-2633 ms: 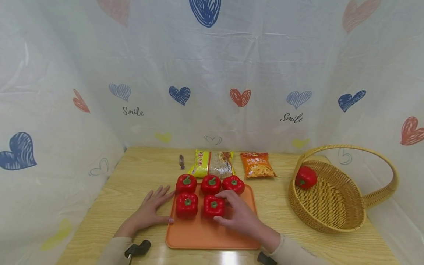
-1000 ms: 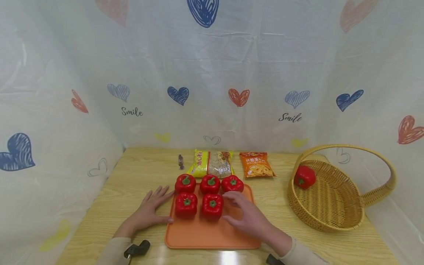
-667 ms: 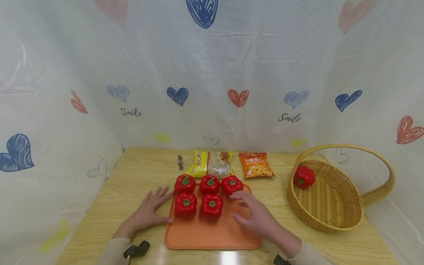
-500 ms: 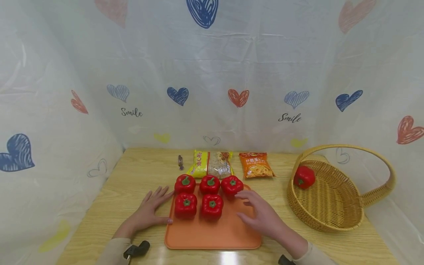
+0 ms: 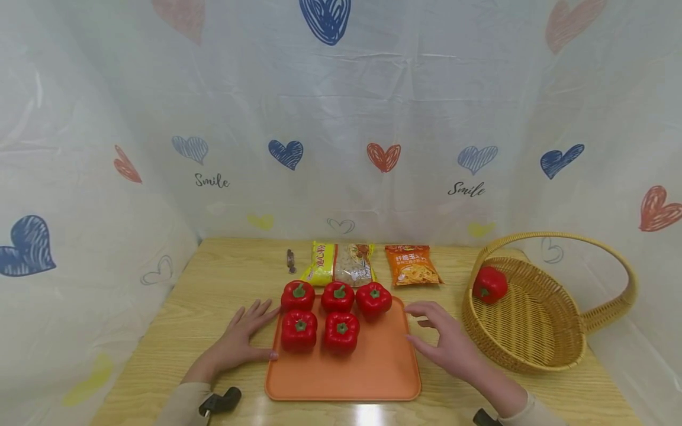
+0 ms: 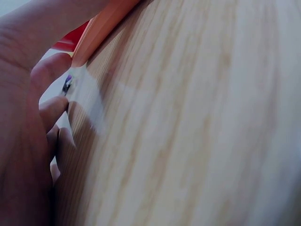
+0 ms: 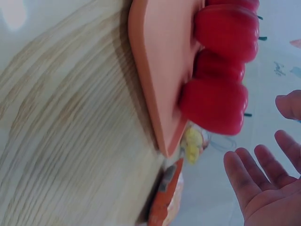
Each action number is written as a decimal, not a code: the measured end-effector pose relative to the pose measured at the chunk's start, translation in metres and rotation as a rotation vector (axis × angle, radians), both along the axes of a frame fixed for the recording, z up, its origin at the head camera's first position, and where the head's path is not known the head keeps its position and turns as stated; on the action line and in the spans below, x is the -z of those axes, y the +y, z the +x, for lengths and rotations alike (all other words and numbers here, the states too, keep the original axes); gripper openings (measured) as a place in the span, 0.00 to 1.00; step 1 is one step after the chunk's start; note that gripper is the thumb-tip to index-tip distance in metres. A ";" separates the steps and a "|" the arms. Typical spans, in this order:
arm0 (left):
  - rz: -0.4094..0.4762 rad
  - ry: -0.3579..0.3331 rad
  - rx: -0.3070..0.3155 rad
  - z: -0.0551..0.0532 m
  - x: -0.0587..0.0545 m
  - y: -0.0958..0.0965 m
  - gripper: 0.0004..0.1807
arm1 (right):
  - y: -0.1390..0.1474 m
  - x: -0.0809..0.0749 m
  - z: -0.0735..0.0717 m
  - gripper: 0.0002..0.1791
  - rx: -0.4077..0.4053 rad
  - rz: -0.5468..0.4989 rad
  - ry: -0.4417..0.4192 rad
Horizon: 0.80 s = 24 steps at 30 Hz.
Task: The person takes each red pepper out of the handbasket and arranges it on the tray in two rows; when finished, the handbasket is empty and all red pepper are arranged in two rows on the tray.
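Several red bell peppers stand on an orange tray (image 5: 341,381): three along its back edge, among them the back-right bell pepper (image 5: 373,300), and two before them, such as the front-right bell pepper (image 5: 341,333). My left hand (image 5: 242,337) lies on the table with fingers spread, thumb and index fingertips right at the tray's left edge. My right hand (image 5: 444,340) is held just right of the tray, fingers apart and holding nothing; the right wrist view shows its relaxed fingers (image 7: 263,172) beside the peppers.
At the right stands a wicker basket (image 5: 575,355) with a tall handle and one red bell pepper (image 5: 490,284) inside. Behind the tray lie a yellow-and-clear food bag (image 5: 343,263), an orange snack bag (image 5: 412,264) and a small dark wrapped item (image 5: 290,261).
My right hand has let go of the front-right bell pepper and moved right, off the tray toward the basket. The left hand has stayed in place.
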<state>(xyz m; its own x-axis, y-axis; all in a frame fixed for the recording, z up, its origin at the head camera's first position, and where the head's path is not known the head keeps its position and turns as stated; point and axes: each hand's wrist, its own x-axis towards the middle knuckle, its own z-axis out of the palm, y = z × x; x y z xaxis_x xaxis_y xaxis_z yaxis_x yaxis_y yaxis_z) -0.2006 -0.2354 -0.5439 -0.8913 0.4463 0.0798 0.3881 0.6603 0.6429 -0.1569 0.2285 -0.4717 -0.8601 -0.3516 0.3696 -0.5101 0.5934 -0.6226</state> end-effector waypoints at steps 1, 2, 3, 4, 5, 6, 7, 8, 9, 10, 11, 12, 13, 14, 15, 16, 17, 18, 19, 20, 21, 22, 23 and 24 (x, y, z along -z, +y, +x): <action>0.000 0.000 0.000 0.000 0.000 0.000 0.53 | 0.003 -0.001 0.000 0.28 0.008 0.008 0.009; 0.000 0.001 0.000 0.000 0.000 0.000 0.53 | 0.007 -0.002 0.000 0.28 0.015 0.014 0.019; 0.000 0.002 0.000 0.000 0.000 -0.001 0.53 | 0.010 -0.003 0.000 0.28 0.026 0.024 0.030; 0.000 0.003 0.001 0.000 0.000 -0.001 0.53 | 0.014 -0.004 0.000 0.28 0.038 0.035 0.037; 0.000 0.005 0.001 0.000 0.000 -0.001 0.52 | 0.017 -0.005 0.000 0.28 0.049 0.046 0.048; 0.002 0.005 0.002 0.000 0.000 -0.001 0.52 | 0.021 -0.005 0.000 0.29 0.058 0.055 0.058; 0.002 0.006 0.003 0.000 0.000 -0.001 0.52 | 0.024 -0.006 0.000 0.29 0.065 0.062 0.067; 0.002 0.006 0.003 0.000 0.000 -0.001 0.52 | 0.028 -0.006 0.000 0.29 0.072 0.071 0.075; 0.001 0.006 0.004 0.000 0.000 -0.001 0.52 | 0.031 -0.006 -0.001 0.29 0.077 0.077 0.083; 0.001 0.006 0.003 0.000 0.000 -0.001 0.52 | 0.034 -0.006 -0.001 0.29 0.082 0.080 0.088; 0.001 0.005 0.003 0.000 0.000 -0.001 0.52 | 0.038 -0.007 -0.001 0.29 0.087 0.080 0.092; 0.000 0.004 0.003 0.000 0.000 -0.001 0.52 | 0.041 -0.007 -0.001 0.29 0.095 0.082 0.097; -0.002 0.005 0.004 0.000 0.000 -0.001 0.52 | 0.044 -0.008 -0.001 0.29 0.103 0.081 0.101; -0.001 0.005 0.003 0.000 0.000 0.000 0.52 | 0.047 -0.010 0.000 0.29 0.115 0.088 0.107; -0.001 0.005 0.004 0.000 -0.001 0.000 0.52 | 0.050 -0.011 0.000 0.29 0.129 0.096 0.115; -0.001 0.007 0.004 0.000 -0.001 0.000 0.52 | 0.053 -0.012 0.000 0.29 0.142 0.103 0.118; 0.000 0.007 0.004 0.000 -0.001 0.000 0.52 | 0.056 -0.014 0.001 0.29 0.157 0.115 0.124; -0.001 0.009 0.004 0.000 -0.001 0.000 0.52 | 0.059 -0.016 0.001 0.28 0.173 0.126 0.126; -0.001 0.010 0.003 0.000 -0.001 0.000 0.52 | 0.062 -0.018 0.001 0.28 0.185 0.136 0.126; -0.002 0.009 0.002 0.000 -0.001 0.000 0.52 | 0.064 -0.020 0.001 0.27 0.199 0.149 0.122; -0.003 0.010 0.002 0.000 -0.001 0.000 0.52 | 0.067 -0.021 0.001 0.27 0.207 0.154 0.114; -0.004 0.009 0.001 0.000 -0.001 0.000 0.52 | 0.070 -0.023 0.001 0.26 0.219 0.163 0.103; -0.005 0.007 0.000 0.000 -0.001 -0.001 0.52 | 0.073 -0.025 0.001 0.26 0.231 0.173 0.095; -0.006 0.007 0.000 0.000 0.000 -0.001 0.52 | 0.076 -0.027 0.001 0.25 0.238 0.175 0.079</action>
